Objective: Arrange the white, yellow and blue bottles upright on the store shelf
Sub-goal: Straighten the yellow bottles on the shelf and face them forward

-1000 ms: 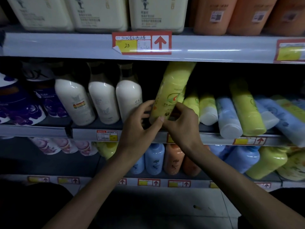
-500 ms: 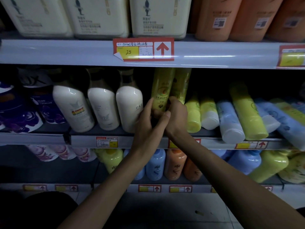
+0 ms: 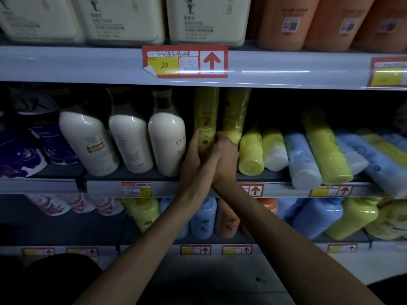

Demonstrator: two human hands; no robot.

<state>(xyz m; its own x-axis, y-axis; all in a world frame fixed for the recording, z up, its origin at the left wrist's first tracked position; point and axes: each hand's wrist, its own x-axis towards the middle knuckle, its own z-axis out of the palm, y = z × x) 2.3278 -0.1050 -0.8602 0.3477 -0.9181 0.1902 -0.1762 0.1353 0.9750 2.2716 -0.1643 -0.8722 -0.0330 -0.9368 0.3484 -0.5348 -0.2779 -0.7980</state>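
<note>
On the middle shelf [image 3: 132,187] a tall yellow bottle [image 3: 206,115] stands upright, and both hands hold its lower part. My left hand [image 3: 198,164] wraps its left side; my right hand [image 3: 225,159] presses its right side. A second yellow bottle [image 3: 236,113] stands upright just right of it, behind my right hand. Three white bottles [image 3: 167,139] stand upright to the left. To the right, several yellow bottles [image 3: 326,146] and blue bottles [image 3: 301,159] lie on their sides, caps toward me.
Purple packs [image 3: 19,155] fill the middle shelf's left end. The top shelf carries cream jugs [image 3: 207,18] and orange bottles [image 3: 284,20], with a red price tag [image 3: 185,61] on its edge. The lower shelf holds upright blue, orange and yellow bottles [image 3: 202,219].
The yellow bottle went from tilted at the shelf front to upright and further back, next to the other standing yellow bottle. Both hands moved inward with it.
</note>
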